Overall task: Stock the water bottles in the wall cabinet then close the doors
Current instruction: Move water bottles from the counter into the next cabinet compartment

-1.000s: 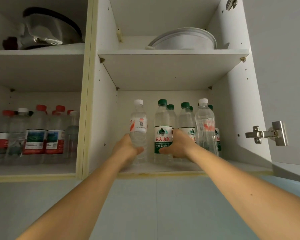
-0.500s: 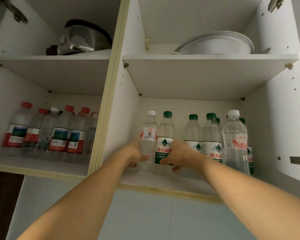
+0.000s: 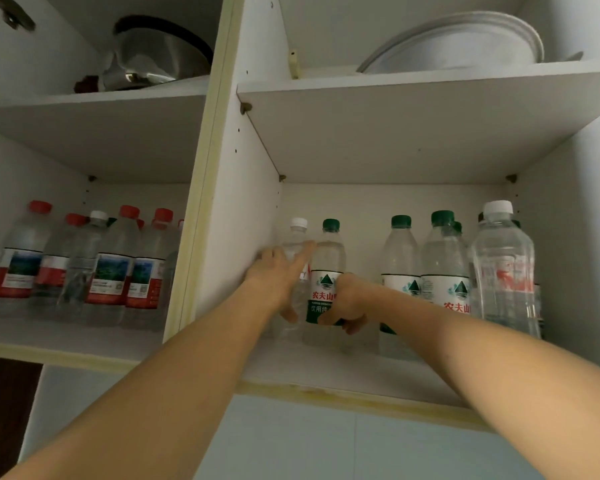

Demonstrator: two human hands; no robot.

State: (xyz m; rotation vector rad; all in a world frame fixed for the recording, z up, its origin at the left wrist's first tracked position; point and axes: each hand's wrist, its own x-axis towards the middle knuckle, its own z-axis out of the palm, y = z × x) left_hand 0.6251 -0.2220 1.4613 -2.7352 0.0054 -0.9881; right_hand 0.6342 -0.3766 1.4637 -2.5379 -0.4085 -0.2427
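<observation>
At frame centre, the left hand (image 3: 279,278) rests straight fingers against the white-capped bottle (image 3: 296,258). The right hand (image 3: 348,303) grips the green-capped bottle (image 3: 328,268).

Below the cupboards runs a pale blue tiled wall (image 3: 291,445), with a dark brown strip (image 3: 4,407) at lower left. On the upper shelves sit a steel pot (image 3: 153,60) and stacked white plates (image 3: 464,46), dimly lit
</observation>
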